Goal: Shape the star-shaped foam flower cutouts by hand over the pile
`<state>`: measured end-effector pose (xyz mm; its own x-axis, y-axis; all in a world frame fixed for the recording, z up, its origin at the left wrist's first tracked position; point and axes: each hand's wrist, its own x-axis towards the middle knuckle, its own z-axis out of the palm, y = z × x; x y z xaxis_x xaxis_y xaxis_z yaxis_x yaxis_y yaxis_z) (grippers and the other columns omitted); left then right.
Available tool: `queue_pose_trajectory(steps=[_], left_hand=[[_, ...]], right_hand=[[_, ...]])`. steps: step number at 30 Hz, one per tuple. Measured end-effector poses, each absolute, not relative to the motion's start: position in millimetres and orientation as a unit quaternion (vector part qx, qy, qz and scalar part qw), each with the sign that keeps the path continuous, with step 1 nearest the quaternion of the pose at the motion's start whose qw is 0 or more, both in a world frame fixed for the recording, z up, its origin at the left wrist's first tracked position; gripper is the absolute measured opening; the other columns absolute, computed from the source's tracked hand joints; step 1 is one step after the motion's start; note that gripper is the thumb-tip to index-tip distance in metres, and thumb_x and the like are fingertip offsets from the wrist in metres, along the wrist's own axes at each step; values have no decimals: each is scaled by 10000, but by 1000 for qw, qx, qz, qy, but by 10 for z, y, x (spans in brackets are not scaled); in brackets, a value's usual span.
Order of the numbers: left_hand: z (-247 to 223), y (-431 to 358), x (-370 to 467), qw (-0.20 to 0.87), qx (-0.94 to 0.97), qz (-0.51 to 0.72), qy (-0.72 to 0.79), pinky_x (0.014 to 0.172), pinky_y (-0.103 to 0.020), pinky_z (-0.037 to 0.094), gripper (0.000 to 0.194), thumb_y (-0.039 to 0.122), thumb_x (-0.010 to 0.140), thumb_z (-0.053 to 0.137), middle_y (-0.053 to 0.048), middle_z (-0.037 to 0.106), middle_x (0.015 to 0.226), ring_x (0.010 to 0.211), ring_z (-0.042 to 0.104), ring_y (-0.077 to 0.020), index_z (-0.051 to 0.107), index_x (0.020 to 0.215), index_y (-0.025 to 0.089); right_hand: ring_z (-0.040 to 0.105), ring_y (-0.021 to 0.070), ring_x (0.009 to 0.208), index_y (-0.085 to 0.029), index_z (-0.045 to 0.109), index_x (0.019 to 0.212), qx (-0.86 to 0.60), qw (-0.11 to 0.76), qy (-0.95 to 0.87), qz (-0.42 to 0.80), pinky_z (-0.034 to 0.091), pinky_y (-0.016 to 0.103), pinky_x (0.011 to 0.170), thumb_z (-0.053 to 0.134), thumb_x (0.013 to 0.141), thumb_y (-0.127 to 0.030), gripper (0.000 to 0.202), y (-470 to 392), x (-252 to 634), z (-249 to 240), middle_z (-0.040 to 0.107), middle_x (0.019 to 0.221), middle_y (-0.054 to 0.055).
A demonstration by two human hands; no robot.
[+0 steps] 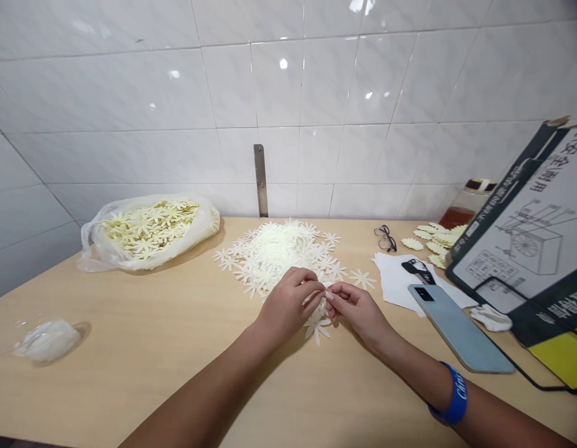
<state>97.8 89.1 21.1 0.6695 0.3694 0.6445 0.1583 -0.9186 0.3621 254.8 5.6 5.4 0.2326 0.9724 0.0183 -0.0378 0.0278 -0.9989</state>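
Many white flower-shaped cutouts (281,246) lie in a loose pile on the table, just beyond my hands. My left hand (295,295) comes in at the pile's near edge, palm down, with its fingers bent and closed. Beside it my right hand (358,311) pinches with thumb and forefinger. The fingertips of both hands meet on a small pale piece, which looks like one of the flower cutouts; the fingers mostly cover it. Just below them shows another white flower cutout (318,326). A single flower cutout (362,279) lies right of the pile.
A clear plastic bag (209,218) full of yellowish cutouts lies back left, a small white bundle (48,340) at left. On the right are glasses (385,238), white paper (391,283), a phone (461,326), scalloped pieces (438,239), a jar (461,208) and a large box (526,242).
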Motion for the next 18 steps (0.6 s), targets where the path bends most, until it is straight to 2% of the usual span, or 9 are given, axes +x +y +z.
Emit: queue_pose_trajectory(steps=[4,9,13,18], left_hand=[[228,883,974,167,907,357,146,836,-304,491,139,264,897,587,-75,654,981,949,587,-186,679,969,190],[225,889,989,192,896,364,166,796,-300,488,173,223,918,522,-61,684,902,871,615,-174,685,875,186],[248,863,1008,299,840,387,235,746,-268,487,156,195,876,552,-44,704,858,799,634,-150,701,832,184],[285,830,1023,423,766,376,304,702,-247,480,143,241,826,606,-35,716,813,779,639,-148,715,758,180]], right_hand=[[524,130,583,-179,628,748,-538,567,-434,448,434,285,585,708,770,-464,297,56,2555,52,568,624,-14],[530,132,590,-175,627,733,-528,566,-439,456,440,289,578,705,779,-487,325,61,2571,56,585,649,1],[545,135,593,-180,631,732,-530,570,-434,453,455,297,598,723,767,-485,320,58,2568,67,594,644,1],[554,131,578,-181,635,738,-521,580,-434,452,462,294,587,727,767,-479,313,70,2576,30,606,643,0]])
